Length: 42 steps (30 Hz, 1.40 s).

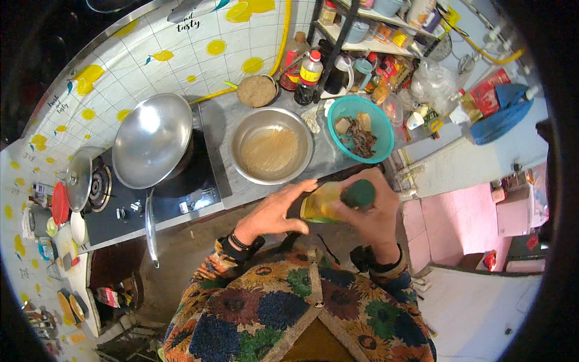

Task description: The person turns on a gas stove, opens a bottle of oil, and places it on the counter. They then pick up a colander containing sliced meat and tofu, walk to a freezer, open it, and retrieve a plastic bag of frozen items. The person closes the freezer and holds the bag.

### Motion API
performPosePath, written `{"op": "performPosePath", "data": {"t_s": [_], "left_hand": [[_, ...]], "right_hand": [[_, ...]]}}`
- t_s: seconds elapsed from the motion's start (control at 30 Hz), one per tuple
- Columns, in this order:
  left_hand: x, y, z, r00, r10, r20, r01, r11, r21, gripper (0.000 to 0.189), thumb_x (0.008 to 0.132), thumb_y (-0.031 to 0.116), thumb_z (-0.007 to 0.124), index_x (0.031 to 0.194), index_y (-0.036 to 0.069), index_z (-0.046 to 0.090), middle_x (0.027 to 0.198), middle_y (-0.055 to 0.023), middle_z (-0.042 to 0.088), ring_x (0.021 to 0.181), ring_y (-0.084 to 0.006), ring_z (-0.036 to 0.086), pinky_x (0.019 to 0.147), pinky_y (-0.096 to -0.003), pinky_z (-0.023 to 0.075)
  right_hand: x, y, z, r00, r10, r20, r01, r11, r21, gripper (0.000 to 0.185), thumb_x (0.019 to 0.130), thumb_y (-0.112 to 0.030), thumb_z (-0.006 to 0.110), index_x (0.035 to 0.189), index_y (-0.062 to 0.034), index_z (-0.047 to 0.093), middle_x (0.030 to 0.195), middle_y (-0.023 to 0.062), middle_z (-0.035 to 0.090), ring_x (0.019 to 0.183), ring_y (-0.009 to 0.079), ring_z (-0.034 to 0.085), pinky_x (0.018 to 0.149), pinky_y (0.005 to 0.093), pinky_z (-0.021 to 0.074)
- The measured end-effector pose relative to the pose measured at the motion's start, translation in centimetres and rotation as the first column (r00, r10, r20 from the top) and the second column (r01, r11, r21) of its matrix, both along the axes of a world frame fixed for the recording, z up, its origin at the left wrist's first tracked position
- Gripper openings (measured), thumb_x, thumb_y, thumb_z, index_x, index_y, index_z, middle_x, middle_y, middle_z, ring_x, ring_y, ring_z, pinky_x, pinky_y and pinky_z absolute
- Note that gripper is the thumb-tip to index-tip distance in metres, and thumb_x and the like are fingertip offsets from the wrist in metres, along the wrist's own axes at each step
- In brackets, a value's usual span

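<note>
My right hand (377,212) is closed around the upper part of a bottle of yellow liquid (320,203) with a dark green cap (358,194). The bottle is held in front of my chest, tilted, its base towards my left hand (273,210). That hand has its thumb and fingers apart beside the base; it does not appear to grip it. Beyond my hands on the counter stands a steel basin (235,156) with thin pale noodle-like strands (271,149) in liquid. To its right is a teal plastic basket (384,151) with dark pieces and pale chunks.
A wok (151,140) with a long handle sits tilted on the black gas hob (203,192) at left, near a glass lid (79,181). Sauce bottles (310,74) and a rack (371,45) stand behind the basins. Bags and packets (434,86) crowd the right end.
</note>
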State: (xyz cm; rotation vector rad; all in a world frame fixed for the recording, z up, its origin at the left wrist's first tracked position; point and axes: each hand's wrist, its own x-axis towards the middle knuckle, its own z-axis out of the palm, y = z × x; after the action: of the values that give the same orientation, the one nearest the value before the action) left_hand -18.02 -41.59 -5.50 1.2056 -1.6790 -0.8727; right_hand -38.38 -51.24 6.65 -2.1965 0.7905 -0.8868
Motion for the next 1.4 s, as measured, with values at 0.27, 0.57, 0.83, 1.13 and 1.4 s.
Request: {"op": "performPosePath", "data": {"t_s": [0.27, 0.57, 0.83, 1.13, 1.4], "left_hand": [[3.0, -2.5, -5.6, 0.88, 0.228, 0.417, -0.338, 0.917, 0.213, 0.062, 0.08, 0.028, 0.075, 0.132, 0.003, 0.051, 0.121, -0.0219, 0.06, 0.107, -0.0402, 0.059, 0.086, -0.0471, 0.0499], [1.9, -0.8, -5.4, 0.789, 0.381, 0.482, -0.533, 0.814, 0.231, 0.055, 0.081, 0.023, 0.075, 0.127, 0.002, 0.052, 0.11, -0.0242, 0.062, 0.104, -0.0435, 0.059, 0.085, -0.0489, 0.0497], [0.4, -2.0, -5.2, 0.734, 0.495, 0.465, -0.624, 0.763, 0.172, 0.055, 0.08, 0.019, 0.075, 0.127, 0.001, 0.052, 0.108, -0.0239, 0.062, 0.1, -0.0431, 0.06, 0.085, -0.048, 0.0496], [0.5, -4.5, -2.9, 0.694, 0.624, 0.358, -0.697, 0.707, 0.118, 0.075, 0.082, 0.017, 0.073, 0.146, 0.002, 0.036, 0.136, -0.0264, 0.05, 0.121, -0.0435, 0.051, 0.1, -0.0447, 0.0452], [0.3, -4.5, -2.7, 0.702, 0.606, 0.375, -0.692, 0.705, 0.157, 0.076, 0.084, 0.018, 0.072, 0.147, 0.004, 0.033, 0.138, -0.0266, 0.048, 0.122, -0.0446, 0.05, 0.098, -0.0445, 0.0466]], "right_hand": [[5.0, -11.7, -1.1, 0.979, -0.197, 0.051, 0.202, 0.969, -0.142, 0.043, 0.069, -0.026, 0.088, 0.098, -0.0059, 0.062, 0.084, 0.0055, 0.064, 0.066, 0.0196, 0.062, 0.063, 0.031, 0.0509], [14.8, -22.6, -4.7, 0.945, -0.205, 0.254, 0.225, 0.973, -0.052, 0.032, 0.073, -0.03, 0.084, 0.088, -0.0079, 0.066, 0.078, 0.0044, 0.059, 0.066, 0.0194, 0.056, 0.061, 0.0337, 0.0461], [21.6, -28.0, -11.4, 0.958, -0.118, 0.263, 0.183, 0.953, -0.24, 0.038, 0.069, -0.027, 0.086, 0.093, -0.0046, 0.067, 0.077, 0.0102, 0.061, 0.072, 0.0302, 0.06, 0.064, 0.042, 0.0494], [25.0, -30.3, -16.4, 0.99, -0.079, 0.117, 0.1, 0.977, -0.187, 0.034, 0.07, -0.025, 0.084, 0.091, -0.0062, 0.066, 0.083, 0.0123, 0.066, 0.078, 0.0322, 0.063, 0.072, 0.0415, 0.0509], [26.6, -31.3, -18.5, 0.996, -0.05, 0.071, 0.057, 0.994, -0.098, 0.038, 0.07, -0.029, 0.082, 0.093, -0.0037, 0.065, 0.084, 0.016, 0.066, 0.084, 0.038, 0.061, 0.076, 0.0468, 0.0488]]}}
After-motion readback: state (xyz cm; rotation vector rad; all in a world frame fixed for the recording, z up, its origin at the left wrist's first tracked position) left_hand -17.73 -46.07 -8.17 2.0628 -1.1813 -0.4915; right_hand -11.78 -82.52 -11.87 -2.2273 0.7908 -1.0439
